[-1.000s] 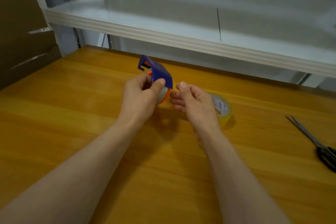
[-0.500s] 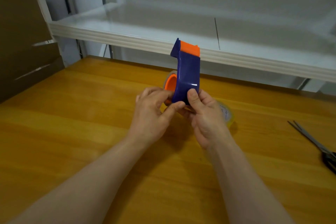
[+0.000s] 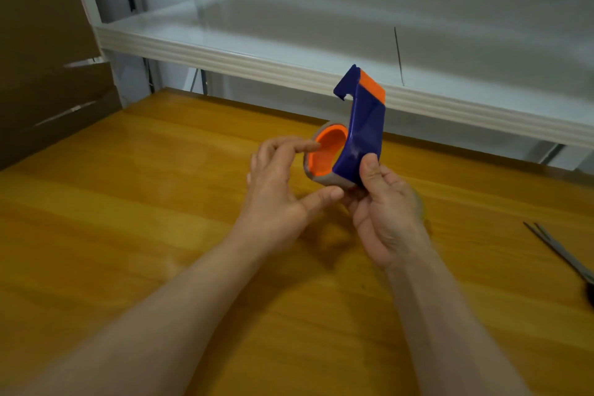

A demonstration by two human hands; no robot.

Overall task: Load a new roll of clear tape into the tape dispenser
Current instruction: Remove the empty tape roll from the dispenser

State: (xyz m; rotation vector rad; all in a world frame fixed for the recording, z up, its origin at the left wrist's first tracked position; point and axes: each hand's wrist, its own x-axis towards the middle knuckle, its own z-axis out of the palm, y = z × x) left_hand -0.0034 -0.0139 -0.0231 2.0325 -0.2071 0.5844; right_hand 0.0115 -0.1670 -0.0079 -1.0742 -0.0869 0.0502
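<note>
- A blue and orange tape dispenser [image 3: 364, 135] is held upright in the air above the middle of a wooden desk [image 3: 128, 219], cutter end uppermost.
- The right hand [image 3: 385, 212] grips its lower blue body from the right, thumb pressed on the near face.
- A grey ring [image 3: 331, 178] sits around the dispenser's orange hub [image 3: 328, 151], on its left side.
- The left hand [image 3: 273, 199] is just left of it, fingers mostly straight, with the forefinger tip at the ring's rim and the thumb tip at its lower edge.
- Scissors [image 3: 562, 254] lie at the desk's right edge.
- A white shelf [image 3: 289, 67] runs beyond.
</note>
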